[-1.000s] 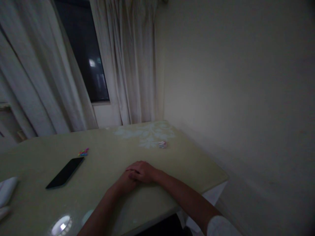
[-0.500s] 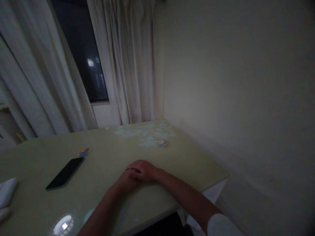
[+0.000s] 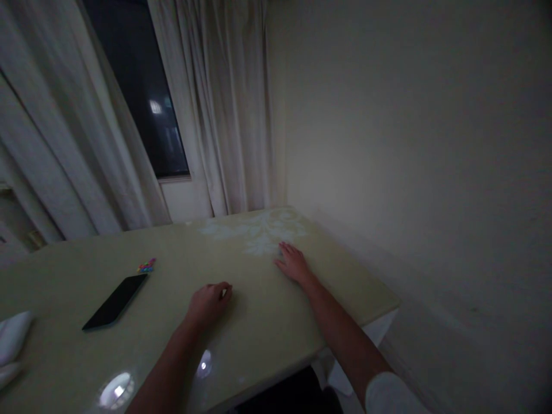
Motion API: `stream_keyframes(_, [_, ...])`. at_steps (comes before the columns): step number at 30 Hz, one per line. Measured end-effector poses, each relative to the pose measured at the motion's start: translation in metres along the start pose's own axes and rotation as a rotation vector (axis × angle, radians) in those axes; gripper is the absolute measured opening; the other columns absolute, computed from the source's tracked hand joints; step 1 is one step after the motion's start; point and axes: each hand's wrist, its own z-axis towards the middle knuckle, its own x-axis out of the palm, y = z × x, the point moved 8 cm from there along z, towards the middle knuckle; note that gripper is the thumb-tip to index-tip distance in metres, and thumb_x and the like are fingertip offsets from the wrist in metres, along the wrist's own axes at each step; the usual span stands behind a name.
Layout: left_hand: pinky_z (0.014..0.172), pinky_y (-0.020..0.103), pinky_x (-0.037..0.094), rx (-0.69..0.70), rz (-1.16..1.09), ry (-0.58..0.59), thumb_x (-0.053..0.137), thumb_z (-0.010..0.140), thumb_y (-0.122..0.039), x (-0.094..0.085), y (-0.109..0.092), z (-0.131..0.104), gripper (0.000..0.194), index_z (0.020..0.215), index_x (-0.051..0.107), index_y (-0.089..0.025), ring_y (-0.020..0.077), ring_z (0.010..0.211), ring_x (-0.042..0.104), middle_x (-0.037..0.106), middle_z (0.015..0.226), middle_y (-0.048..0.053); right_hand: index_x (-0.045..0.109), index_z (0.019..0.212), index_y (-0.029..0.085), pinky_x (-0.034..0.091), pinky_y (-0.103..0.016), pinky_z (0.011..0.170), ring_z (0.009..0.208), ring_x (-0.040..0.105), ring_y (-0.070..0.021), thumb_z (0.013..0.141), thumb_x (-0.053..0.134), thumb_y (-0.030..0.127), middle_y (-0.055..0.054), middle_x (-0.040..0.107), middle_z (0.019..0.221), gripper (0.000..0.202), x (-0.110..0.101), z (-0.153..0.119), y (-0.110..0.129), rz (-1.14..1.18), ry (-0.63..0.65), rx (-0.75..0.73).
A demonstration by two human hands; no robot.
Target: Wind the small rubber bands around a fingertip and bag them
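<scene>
My right hand (image 3: 294,264) reaches over the far right part of the table, its fingers stretched forward and the thumb apart. It covers the spot where a small silvery, glittery lump lay; the lump is now hidden, and no grip on it shows. Closer to me, my left hand (image 3: 209,300) rests on the tabletop with its fingers loosely curled in, thumb side up. A small gap shows between thumb and forefinger, with nothing visible in it.
On the left of the pale glossy table (image 3: 254,339) lies a black phone or tablet (image 3: 115,302). Small bright coloured pieces (image 3: 146,266) sit just behind it. A white object (image 3: 14,339) is at the left edge. A wall (image 3: 409,172) borders the right side; curtains (image 3: 233,115) hang behind.
My hands were clasped together mid-table and have come apart. The right moved forward over the silvery lump, hiding it; the left drew back slightly to the left, fingers curled.
</scene>
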Motion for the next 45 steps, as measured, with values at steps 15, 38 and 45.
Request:
stream_keyframes(15, [0.109,0.048,0.051,0.243,-0.177,-0.141,0.072,0.088,-0.050,-0.002,-0.018,-0.003,0.065,0.145,0.062,-0.018,0.0339,0.122,0.067,0.075,0.127,0.015,0.067,0.141,0.023,0.041,-0.042,0.119,0.139,0.051,-0.0283,0.075,0.093,0.050,-0.014,0.058,0.146,0.076,0.032,-0.029,0.119,0.324,0.293,-0.485])
stream_keyframes(38, [0.087,0.038,0.057,0.205,-0.367,-0.083,0.087,0.072,-0.049,-0.015,-0.020,-0.009,0.070,0.130,0.059,-0.021,0.0282,0.100,0.073,0.074,0.115,0.011,0.065,0.138,0.022,0.050,-0.037,0.106,0.124,0.064,-0.0255,0.073,0.096,0.038,-0.011,0.066,0.135,0.074,0.016,-0.037,0.132,0.462,0.328,-0.591])
stream_keyframes(45, [0.096,0.043,0.058,0.146,-0.308,-0.171,0.080,0.081,-0.046,-0.011,-0.007,-0.004,0.081,0.149,0.046,-0.021,0.0291,0.109,0.072,0.069,0.124,0.012,0.058,0.144,0.020,0.045,-0.039,0.113,0.132,0.058,-0.0267,0.077,0.093,0.046,-0.014,0.060,0.142,0.079,0.008,-0.015,0.095,0.363,0.105,-0.313])
